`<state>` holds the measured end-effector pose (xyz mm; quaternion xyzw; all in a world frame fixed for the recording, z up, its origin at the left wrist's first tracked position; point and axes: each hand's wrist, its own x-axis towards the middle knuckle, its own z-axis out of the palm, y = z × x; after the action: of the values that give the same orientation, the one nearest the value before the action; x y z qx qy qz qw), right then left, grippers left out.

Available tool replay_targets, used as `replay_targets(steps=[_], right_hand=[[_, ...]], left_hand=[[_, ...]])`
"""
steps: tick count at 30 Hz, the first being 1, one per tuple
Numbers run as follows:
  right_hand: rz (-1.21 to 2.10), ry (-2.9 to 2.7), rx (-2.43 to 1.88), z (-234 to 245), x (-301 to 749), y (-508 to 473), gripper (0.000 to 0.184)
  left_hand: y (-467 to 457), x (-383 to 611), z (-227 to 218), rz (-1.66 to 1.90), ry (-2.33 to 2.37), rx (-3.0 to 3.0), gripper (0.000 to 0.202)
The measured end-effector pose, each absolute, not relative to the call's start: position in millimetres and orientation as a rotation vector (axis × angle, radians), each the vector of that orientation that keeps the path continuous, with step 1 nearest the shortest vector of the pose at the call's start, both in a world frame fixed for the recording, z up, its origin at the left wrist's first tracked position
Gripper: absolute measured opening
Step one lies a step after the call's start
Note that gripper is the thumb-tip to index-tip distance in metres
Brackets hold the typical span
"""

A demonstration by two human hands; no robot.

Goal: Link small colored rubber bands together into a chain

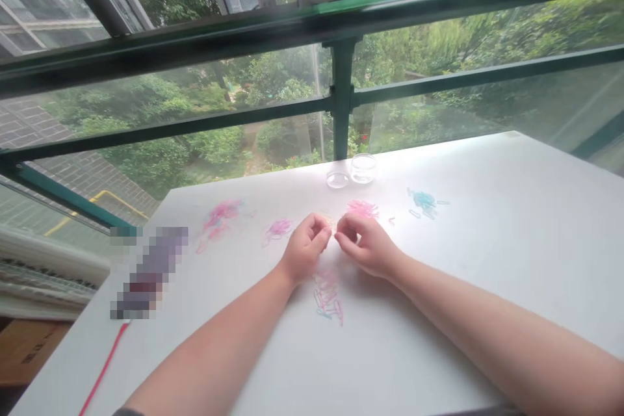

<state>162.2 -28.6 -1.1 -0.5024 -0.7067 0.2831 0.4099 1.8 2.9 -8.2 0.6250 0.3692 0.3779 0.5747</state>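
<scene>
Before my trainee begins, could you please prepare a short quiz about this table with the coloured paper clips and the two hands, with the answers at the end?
1. Multiple choice: what colour is the pile of paper clips farthest to the right in the picture?
A) yellow
B) turquoise blue
C) pink

2. True or false: both hands lie flat on the table with the fingers spread wide.

3. Fill the gap: the clear round container stands near the ___ edge of the white table, as seen by the person.

Key:
1. B, turquoise blue.
2. False: the left hand and the right hand both have curled fingers.
3. far
</scene>
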Motion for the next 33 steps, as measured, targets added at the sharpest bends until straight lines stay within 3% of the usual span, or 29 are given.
replay_targets(steps=[12, 21, 26, 33], right_hand=[[0.253, -1.786, -1.655, 11.1, 223.6, -12.0, 0.013], [0.183, -1.863, -1.763, 5.5, 231.3, -3.3, 0.022], [0.157, -1.893, -1.761, 5.5, 231.3, -3.4, 0.025], [0.059, -1.817, -1.741, 6.7, 235.2, -3.3, 0.031]], left_hand=[[4.8, 1.1, -10.2, 0.852, 0.894, 1.544, 0.023], [5.5, 0.5, -9.3, 0.849, 0.907, 1.534, 0.025], [2.1, 1.3, -8.7, 0.976, 0.889, 1.547, 0.025], [-7.5, -0.9, 0.0, 1.213, 0.902, 1.637, 0.04]])
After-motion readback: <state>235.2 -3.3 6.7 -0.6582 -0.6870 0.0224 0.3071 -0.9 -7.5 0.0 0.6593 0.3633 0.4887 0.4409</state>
